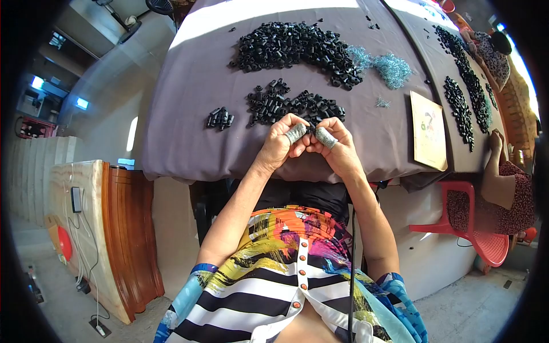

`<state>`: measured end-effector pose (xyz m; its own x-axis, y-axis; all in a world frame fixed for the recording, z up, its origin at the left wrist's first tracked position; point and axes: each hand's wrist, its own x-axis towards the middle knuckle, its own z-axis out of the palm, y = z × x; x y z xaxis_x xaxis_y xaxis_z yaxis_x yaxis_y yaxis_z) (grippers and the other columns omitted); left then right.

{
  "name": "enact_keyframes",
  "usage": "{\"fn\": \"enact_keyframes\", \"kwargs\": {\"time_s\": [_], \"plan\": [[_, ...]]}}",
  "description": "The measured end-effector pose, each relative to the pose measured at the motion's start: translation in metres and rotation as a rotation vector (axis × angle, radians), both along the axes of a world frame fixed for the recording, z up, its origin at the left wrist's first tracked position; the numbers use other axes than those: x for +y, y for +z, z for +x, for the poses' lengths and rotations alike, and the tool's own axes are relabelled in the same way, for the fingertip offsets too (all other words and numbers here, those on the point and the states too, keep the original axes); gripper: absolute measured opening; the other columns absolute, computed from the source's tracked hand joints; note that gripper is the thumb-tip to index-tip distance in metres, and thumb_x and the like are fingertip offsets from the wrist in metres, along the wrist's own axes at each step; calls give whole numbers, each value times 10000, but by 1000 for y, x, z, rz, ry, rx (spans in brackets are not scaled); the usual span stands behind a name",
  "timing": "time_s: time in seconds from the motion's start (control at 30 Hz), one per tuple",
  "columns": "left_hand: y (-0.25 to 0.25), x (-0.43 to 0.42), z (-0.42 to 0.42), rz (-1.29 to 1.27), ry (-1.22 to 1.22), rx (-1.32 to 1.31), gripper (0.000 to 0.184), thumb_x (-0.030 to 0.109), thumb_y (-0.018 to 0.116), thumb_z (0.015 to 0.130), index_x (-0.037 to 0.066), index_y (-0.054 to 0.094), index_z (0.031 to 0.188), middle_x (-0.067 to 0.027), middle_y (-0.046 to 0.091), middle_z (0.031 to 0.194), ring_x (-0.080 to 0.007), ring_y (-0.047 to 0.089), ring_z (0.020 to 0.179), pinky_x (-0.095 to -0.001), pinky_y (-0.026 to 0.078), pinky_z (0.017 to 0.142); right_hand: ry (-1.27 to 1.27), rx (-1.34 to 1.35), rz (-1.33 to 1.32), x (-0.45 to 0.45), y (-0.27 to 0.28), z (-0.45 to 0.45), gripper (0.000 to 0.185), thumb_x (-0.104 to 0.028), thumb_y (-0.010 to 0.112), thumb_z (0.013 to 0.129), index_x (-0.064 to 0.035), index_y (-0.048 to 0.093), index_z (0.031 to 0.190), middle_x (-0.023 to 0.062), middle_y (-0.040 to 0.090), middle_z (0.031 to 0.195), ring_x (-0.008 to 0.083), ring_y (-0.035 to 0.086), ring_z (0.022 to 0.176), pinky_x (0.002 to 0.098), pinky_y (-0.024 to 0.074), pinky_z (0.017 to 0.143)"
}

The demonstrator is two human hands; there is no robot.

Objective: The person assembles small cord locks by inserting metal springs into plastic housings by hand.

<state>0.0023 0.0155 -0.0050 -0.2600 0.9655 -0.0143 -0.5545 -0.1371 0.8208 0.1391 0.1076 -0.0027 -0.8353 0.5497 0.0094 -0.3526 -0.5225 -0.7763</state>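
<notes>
Black piece (310, 130) sits pinched between left fingers (295, 134) and right fingers (326, 138).

Table covered in plain grey-mauve cloth (183, 126), far edge sunlit. Far side: big heap of small, black, glossy tubular pieces (286, 46). Right end of heap: tangled pile of fine silvery-blue wiry bits (393, 70), tiny matching clump (382, 102) nearer. Middle: smaller spread of black tubular pieces (269, 103); compact black cluster (219, 118) left of it. Near right: cream, rectangular paper booklet (428, 131), printed cover up. Right, past a dark seam: another cloth-covered surface (429, 51), long bands of small black pieces (457, 111) on it.
</notes>
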Motion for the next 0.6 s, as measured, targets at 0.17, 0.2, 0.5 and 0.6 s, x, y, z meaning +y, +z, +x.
{"fn": "enact_keyframes", "kwargs": {"time_s": [0.17,0.2,0.5,0.6], "plan": [[-2,1,0,9,8,-17,114,52,440,896,37,518,977,-64,567,703,-61,460,462,-170,378,403,-34,-69,32,-3,4,0,126,-33,523,872,-28,516,999,69,589,868,134,594,792,273,516,723],[-3,1,-1,9,15,-19,117,47,439,894,37,517,980,-64,567,703,-61,460,462,-171,376,402,-38,-91,38,-4,6,0,133,-28,527,869,-27,517,1002,70,592,871,132,596,799,271,516,730],[-2,1,0,37,16,-9,139,10,433,881,45,522,982,-63,569,707,-55,461,463,-168,366,391,-105,-181,110,-4,3,1,126,1,511,858,26,567,968,82,598,856,120,583,737,265,533,678],[-1,2,2,35,37,38,104,22,449,890,44,522,961,-49,562,690,-45,458,460,-165,348,376,-102,-193,122,-6,8,0,115,-14,510,866,34,568,953,88,597,838,119,573,710,270,535,654]]}}
